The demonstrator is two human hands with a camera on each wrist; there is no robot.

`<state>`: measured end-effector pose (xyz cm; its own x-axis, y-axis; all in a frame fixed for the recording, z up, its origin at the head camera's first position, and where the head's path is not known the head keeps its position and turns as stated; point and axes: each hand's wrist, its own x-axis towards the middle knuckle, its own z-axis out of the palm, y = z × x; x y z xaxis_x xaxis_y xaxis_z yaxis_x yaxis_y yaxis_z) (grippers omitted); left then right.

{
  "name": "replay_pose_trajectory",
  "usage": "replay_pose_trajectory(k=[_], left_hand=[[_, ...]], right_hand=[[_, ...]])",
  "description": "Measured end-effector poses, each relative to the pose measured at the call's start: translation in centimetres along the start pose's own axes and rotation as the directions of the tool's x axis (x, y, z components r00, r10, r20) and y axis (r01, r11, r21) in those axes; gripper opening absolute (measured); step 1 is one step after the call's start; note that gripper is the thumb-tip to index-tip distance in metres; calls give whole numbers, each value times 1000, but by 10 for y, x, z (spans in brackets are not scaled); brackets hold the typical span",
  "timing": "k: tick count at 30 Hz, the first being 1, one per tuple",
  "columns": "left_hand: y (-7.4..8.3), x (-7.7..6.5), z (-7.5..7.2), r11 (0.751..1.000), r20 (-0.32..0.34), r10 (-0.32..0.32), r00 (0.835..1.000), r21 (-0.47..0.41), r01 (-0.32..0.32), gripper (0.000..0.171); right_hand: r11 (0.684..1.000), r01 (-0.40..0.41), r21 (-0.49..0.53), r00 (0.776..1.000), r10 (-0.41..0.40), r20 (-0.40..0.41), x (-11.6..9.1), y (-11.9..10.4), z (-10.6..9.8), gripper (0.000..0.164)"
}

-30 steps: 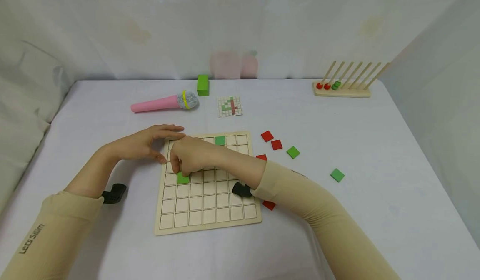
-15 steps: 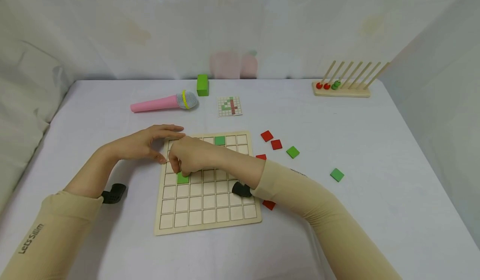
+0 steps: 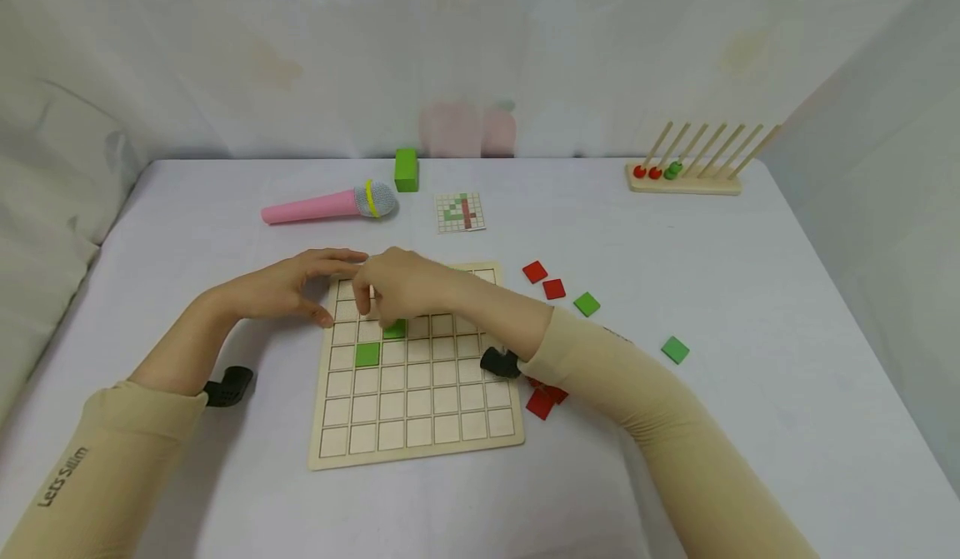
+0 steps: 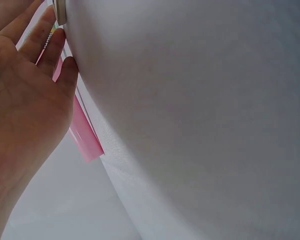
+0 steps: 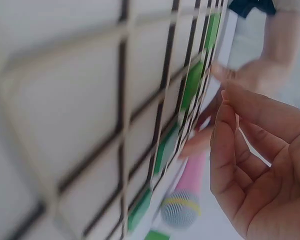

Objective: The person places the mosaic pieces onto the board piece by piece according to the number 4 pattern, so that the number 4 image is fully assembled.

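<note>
A wooden grid board [image 3: 397, 436] lies on the table. My left hand [image 3: 277, 288] rests at its upper left corner, with fingers stretched out and nothing held; in the left wrist view, fingertips meet the board's edge [image 4: 60, 11]. Over the board's upper left is my right hand [image 3: 408, 282], fingers curled, thumb and a fingertip close together, no piece visible between them. One green tile [image 3: 394, 329] sits in a cell just below its fingertips. A second green tile [image 3: 367, 355] fills a cell down and left. The right wrist view also shows a green tile [image 5: 139, 210] farther along the diagonal.
Loose red tiles [image 3: 540, 403] and a green tile [image 3: 587, 304] lie right of the board; another green tile [image 3: 675, 349] is farther right. Behind stand a pink microphone [image 3: 318, 207], a green block [image 3: 406, 170], a pattern card [image 3: 459, 212] and a peg stand [image 3: 684, 184].
My right hand has lifted off the lower left green tile and shifted up and right, uncovering that tile and part of another. The left hand stays put.
</note>
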<state>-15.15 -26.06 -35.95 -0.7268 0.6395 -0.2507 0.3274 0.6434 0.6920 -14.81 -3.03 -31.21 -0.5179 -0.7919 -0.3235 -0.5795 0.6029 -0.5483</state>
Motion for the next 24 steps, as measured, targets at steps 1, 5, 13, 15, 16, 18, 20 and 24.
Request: replay_pose_trajectory(k=[1, 5, 13, 15, 16, 18, 20, 24], left_hand=[[0, 0, 0, 1000, 0, 1, 1000, 1, -1, 71], [1, 0, 0, 1000, 10, 7, 1000, 7, -7, 73], [1, -1, 1, 1000, 9, -1, 1000, 5, 1, 75], [1, -2, 1, 1000, 8, -11, 1000, 4, 11, 74], [1, -2, 1, 1000, 8, -16, 1000, 6, 16, 74], [1, -3, 1, 1000, 9, -20, 1000, 7, 20, 74], [0, -3, 1, 1000, 10, -16, 1000, 8, 16, 74], [-1, -3, 1, 1000, 9, -15, 1000, 7, 15, 74]], right_hand=[[1000, -2, 4, 1000, 2, -15, -2, 5, -3, 21], [999, -18, 37, 997, 20, -70, -13, 24, -15, 19], [997, -60, 58, 986, 68, -150, -49, 61, -38, 17], [995, -75, 60, 983, 83, -162, -59, 71, -42, 18], [994, -80, 70, 982, 90, -164, -64, 77, -44, 18], [992, -94, 85, 980, 107, -165, -74, 87, -46, 18], [989, -112, 95, 979, 126, -161, -86, 97, -48, 18], [985, -143, 100, 977, 156, -147, -110, 111, -50, 17]])
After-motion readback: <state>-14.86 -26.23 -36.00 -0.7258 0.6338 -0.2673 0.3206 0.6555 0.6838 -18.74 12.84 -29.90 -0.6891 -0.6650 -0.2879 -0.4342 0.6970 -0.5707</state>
